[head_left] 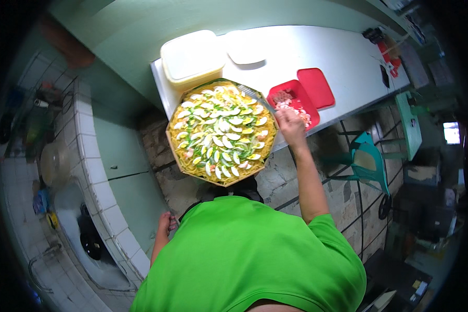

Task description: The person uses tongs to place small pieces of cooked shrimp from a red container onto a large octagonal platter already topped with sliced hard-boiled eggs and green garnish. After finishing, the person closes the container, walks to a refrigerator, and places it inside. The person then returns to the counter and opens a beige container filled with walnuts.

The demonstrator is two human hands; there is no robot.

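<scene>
Fingers of the right hand [290, 126] are curled, seemingly pinching topping, between the red rectangular plastic tub [296, 101] and the round tray of egg-topped noodles [221, 132]. Small pinches are best scattered evenly. Left hand [165, 224] hangs loosely closed, near-left.

Bare white tabletop [327, 52] behind — red container [296, 101] blocks right.

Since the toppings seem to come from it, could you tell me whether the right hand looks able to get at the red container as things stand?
Probably yes. The right hand is raised at the edge of the noodle tray, right beside the red container, which is open with its red lid lying alongside. Nothing appears to stand between them.
</scene>
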